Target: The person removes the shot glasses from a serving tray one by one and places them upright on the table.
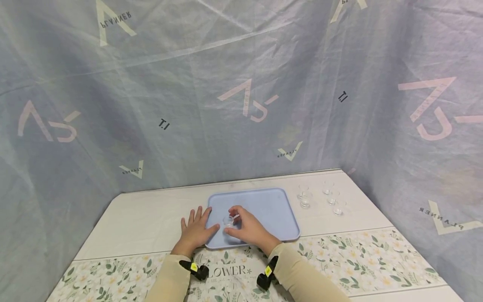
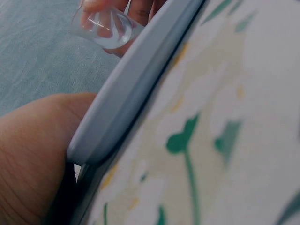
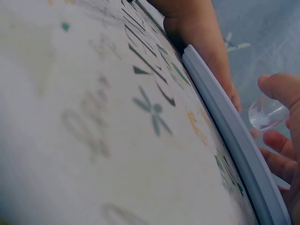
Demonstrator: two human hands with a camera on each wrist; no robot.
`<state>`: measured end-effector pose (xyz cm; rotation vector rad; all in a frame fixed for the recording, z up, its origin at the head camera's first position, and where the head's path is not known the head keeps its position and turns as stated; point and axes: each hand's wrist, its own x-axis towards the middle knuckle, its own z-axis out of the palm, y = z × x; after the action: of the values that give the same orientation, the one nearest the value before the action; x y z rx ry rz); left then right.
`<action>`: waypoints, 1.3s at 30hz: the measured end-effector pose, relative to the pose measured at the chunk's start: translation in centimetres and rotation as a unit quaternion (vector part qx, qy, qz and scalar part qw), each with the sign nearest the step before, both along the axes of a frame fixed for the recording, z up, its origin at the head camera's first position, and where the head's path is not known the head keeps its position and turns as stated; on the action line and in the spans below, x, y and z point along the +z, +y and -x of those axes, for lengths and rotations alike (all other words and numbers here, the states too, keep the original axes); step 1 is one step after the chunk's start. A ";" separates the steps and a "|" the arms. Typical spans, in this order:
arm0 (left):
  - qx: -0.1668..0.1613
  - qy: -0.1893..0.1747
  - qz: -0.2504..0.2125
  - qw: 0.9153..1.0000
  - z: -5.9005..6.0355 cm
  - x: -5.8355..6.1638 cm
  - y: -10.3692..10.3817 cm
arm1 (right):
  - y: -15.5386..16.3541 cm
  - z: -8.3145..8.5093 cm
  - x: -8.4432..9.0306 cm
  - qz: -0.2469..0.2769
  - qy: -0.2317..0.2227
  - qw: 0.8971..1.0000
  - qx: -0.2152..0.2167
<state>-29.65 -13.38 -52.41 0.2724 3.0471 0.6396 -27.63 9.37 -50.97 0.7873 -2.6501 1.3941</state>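
Note:
A light blue tray (image 1: 260, 209) lies on the table. On its left part is a small clear glass cup (image 1: 228, 221), with my right hand (image 1: 247, 226) curled about it, thumb on the near side and fingers on the far side. The left wrist view shows the same glass cup (image 2: 110, 30) tilted in the picture, fingers visible through it. My left hand (image 1: 197, 230) lies spread at the tray's left edge, holding nothing. In the right wrist view, the thumb and fingers stand on either side of the glass cup (image 3: 267, 114).
Several more clear glass cups (image 1: 305, 203) stand on the white tabletop right of the tray. A floral printed band (image 1: 347, 262) runs along the near side of the table cover. Grey-blue cloth (image 1: 188, 105) hangs behind and on both sides.

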 end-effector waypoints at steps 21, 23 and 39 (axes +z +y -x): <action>-0.008 0.010 -0.014 1.000 -0.4 -0.2 -0.1 | 0.1 -0.1 -0.5 -0.008 0.021 1.000 -0.013; -0.011 0.018 -0.017 1.000 -0.4 -0.2 -0.1 | 0.4 0.0 -0.5 -0.006 0.028 0.999 -0.017; -0.005 0.004 -0.012 1.000 -0.3 0.3 -0.1 | 4.2 -0.2 0.0 0.003 0.072 0.994 -0.077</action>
<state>-29.34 -13.45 -52.14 0.2895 3.0449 0.6766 -27.42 13.52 -50.98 0.6399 -2.5352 1.2586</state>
